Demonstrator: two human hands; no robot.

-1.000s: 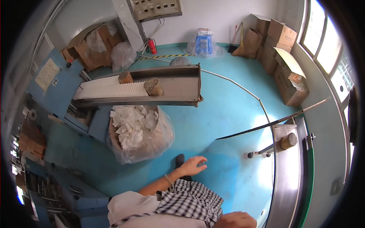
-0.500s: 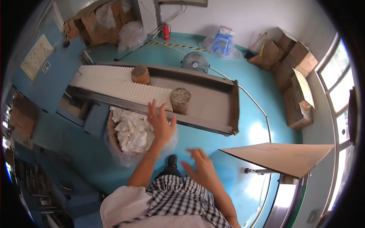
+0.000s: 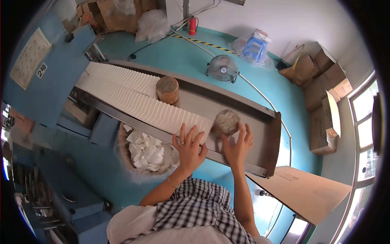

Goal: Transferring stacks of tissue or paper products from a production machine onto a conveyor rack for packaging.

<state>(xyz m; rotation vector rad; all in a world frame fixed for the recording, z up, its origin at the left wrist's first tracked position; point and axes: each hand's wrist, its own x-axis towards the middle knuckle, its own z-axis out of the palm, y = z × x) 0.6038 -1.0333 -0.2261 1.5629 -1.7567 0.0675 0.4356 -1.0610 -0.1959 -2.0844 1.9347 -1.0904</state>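
Two rows of thin white folded pieces (image 3: 142, 97) stand packed along a long metal trough (image 3: 254, 132). My left hand (image 3: 190, 152) rests with fingers spread on the near row's right end, touching the pieces without closing round them. At that end is a rough grey cylindrical block (image 3: 226, 123), slightly blurred. My right hand (image 3: 237, 150) is closed on its near right side, thumb on the near face and fingers at the right. A brownish cylindrical block (image 3: 167, 90) stands against the end of the far row.
Below the trough's near edge stands a lined basket (image 3: 124, 150) of white scraps. A blue machine (image 3: 44, 77) adjoins the trough's left end. Beyond the trough are a floor fan (image 3: 222, 68) and a blue stool (image 3: 255, 48). A cardboard flap (image 3: 302, 189) juts in at the right.
Both hands have reached forward to the trough: the left has come down onto the near row's end, the right has taken hold of the grey block. The view has shifted.
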